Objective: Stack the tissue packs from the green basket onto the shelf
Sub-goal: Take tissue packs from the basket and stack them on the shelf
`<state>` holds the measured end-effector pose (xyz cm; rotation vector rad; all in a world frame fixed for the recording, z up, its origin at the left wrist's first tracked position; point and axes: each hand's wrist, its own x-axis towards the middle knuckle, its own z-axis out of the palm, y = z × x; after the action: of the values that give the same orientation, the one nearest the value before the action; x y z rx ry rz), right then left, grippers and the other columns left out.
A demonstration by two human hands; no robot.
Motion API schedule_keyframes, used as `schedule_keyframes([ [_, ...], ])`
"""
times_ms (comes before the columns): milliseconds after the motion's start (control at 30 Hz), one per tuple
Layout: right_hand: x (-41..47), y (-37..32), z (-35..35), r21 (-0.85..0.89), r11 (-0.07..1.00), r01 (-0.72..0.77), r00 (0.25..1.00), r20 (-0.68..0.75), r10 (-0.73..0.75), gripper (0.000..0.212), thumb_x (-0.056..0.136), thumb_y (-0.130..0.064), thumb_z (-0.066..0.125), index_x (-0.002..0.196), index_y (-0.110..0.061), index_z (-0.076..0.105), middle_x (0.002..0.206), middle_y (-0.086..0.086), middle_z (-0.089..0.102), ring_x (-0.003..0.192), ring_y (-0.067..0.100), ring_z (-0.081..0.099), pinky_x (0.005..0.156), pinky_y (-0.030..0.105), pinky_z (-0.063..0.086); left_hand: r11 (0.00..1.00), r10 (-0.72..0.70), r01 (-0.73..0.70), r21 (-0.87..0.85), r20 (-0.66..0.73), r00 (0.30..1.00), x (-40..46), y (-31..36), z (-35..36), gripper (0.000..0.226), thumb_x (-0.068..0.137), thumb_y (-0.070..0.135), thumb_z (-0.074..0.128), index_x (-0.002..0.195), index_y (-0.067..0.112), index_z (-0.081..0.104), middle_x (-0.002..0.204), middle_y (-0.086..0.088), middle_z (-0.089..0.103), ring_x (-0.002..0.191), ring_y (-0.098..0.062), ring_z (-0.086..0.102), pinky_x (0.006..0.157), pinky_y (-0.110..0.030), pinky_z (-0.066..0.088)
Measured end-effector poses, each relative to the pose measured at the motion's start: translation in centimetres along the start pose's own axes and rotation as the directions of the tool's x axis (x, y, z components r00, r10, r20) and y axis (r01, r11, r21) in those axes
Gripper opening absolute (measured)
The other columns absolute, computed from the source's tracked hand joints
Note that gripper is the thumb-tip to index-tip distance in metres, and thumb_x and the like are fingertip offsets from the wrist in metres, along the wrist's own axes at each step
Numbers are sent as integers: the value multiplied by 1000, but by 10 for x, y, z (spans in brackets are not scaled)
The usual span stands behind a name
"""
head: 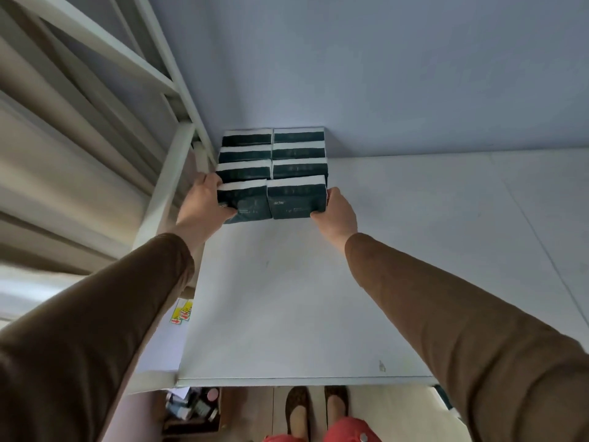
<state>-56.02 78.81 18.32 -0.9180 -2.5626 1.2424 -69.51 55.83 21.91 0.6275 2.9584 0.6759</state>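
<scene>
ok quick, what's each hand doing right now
Left hand: grips the left front pack on the shelf.
Right hand: grips the right front pack.

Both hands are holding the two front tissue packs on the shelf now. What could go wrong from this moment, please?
1. The left front pack sits a little askew beside the right front pack; if the left hand and right hand push unevenly, the row may end up crooked.
2. The packs sit close to the shelf's left edge, so a sideways shove might tip one off.
</scene>
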Motion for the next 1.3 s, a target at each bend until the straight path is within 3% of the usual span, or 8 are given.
schedule_keyframes([
  [133, -8, 1, -4, 55, 998, -27, 1000, -1, 27, 40, 87, -17, 71, 119, -11, 49, 116, 8, 61, 103, 25, 63, 74, 27, 46, 994, -28, 34, 99, -59, 998, -18, 7, -1, 86, 72, 38, 83, 139, 26, 30, 135, -4, 35, 127, -30, 35, 108, -47, 37],
  [267, -30, 11, -31, 17, 1000, -25, 998, -56, 26, 52, 90, -21, 69, 136, -11, 47, 135, 9, 54, 122, 26, 54, 101, 35, 47, 956, 191, -138, 259, -193, 962, -33, 38, -5, 84, 76, 43, 78, 142, 23, 30, 137, -5, 38, 126, -29, 36, 111, -46, 35],
  [500, -105, 66, -124, -194, 981, 9, 966, -250, -58, 42, 92, -26, 60, 132, -19, 52, 131, 3, 56, 117, 23, 52, 99, 39, 45, 842, 531, -511, 171, -99, 842, -55, 146, 28, 64, 83, 33, 71, 138, 17, 43, 135, -5, 49, 127, -28, 40, 110, -42, 37],
  [667, -186, 132, -202, -277, 953, -126, 925, -379, 12, 38, 93, -26, 58, 130, -20, 53, 129, 1, 58, 113, 23, 51, 96, 39, 43, 730, 683, -683, 35, 20, 731, -113, 251, 84, 55, 85, 29, 70, 134, 16, 51, 133, -4, 54, 126, -27, 42, 103, -40, 41],
  [800, -263, 201, -262, -239, 934, -266, 876, -465, 130, 37, 93, -27, 56, 130, -22, 54, 129, 0, 57, 116, 24, 49, 98, 46, 41, 614, 789, -785, -81, 89, 608, -186, 339, 137, 51, 85, 28, 69, 133, 18, 53, 132, -1, 55, 125, -24, 44, 100, -38, 42],
  [1033, -408, 351, -358, -165, 885, -436, 796, -529, 294, 33, 93, -28, 62, 125, -22, 58, 123, 0, 61, 116, 22, 52, 98, 43, 44, 425, 905, -885, -189, 112, 410, -341, 481, 231, 45, 86, 28, 66, 129, 20, 56, 127, 1, 57, 120, -23, 46, 98, -36, 41],
  [1300, -497, 494, -445, -123, 831, -542, 770, -470, 432, 33, 92, -24, 62, 125, -19, 60, 120, 1, 64, 110, 22, 55, 95, 43, 47, 497, 860, -828, -260, 280, 428, -473, 571, 336, 44, 82, 26, 70, 124, 21, 58, 125, -2, 58, 116, -25, 49, 92, -41, 44],
])
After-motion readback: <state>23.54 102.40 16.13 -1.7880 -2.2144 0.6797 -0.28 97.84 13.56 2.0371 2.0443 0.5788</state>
